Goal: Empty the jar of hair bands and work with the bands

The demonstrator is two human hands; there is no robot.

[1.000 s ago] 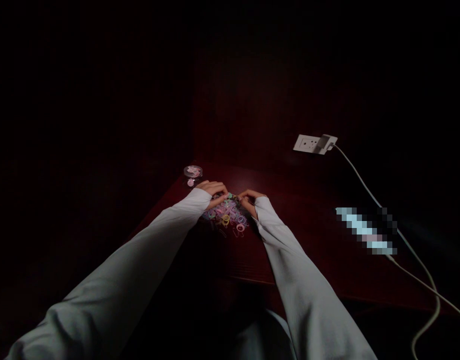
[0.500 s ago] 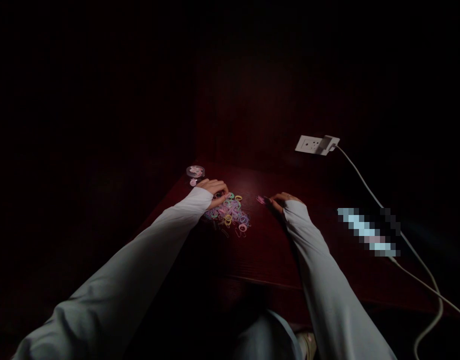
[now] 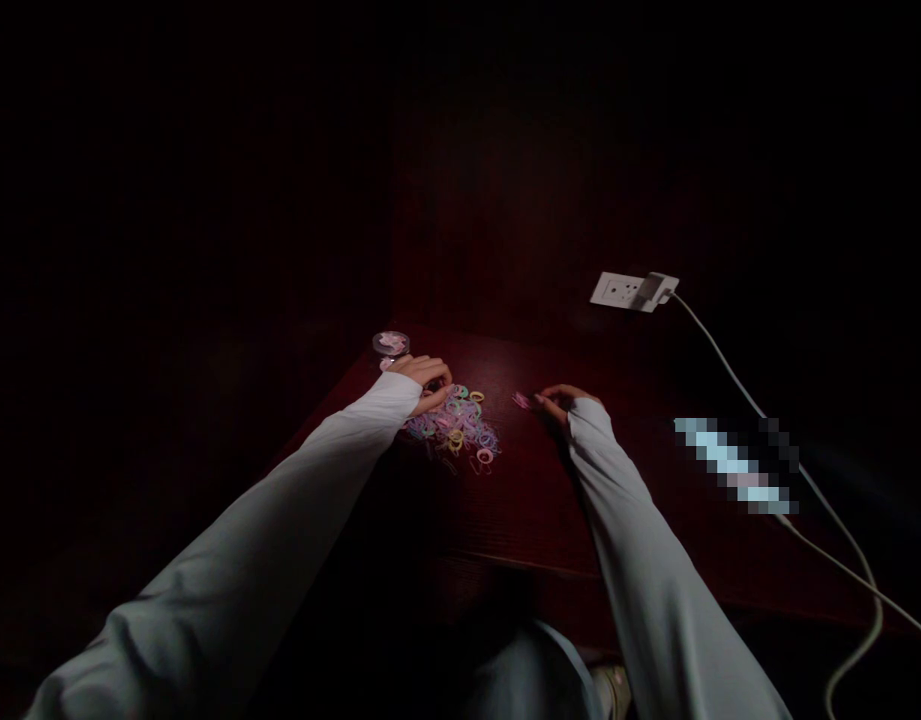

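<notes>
A loose heap of small elastic hair ties [image 3: 460, 425] in purple, pink, green and yellow lies on the dark red table. My left hand [image 3: 428, 378] rests at the heap's far left side, fingers curled toward the thumb; whatever is in them is hidden. To the right of the heap, my right hand [image 3: 569, 403] has its thumb and fingers pinched together low over the table. At those fingertips is a small bunch of pink hair ties [image 3: 521, 400]. Behind my left hand stands a round clear container [image 3: 391, 344] with pale pink pieces in it.
On the wall is a white socket [image 3: 617, 290] with a charger [image 3: 657, 290] plugged in. Its white cable [image 3: 719, 345] runs down the right side. A blurred-out device [image 3: 734, 468] lies on the table [image 3: 520, 520] right of my right arm. The surroundings are very dark.
My left hand has shifted slightly left at the heap, uncovering a little more of its far side. My right hand stays at nearly the same spot by the pink hair ties.
</notes>
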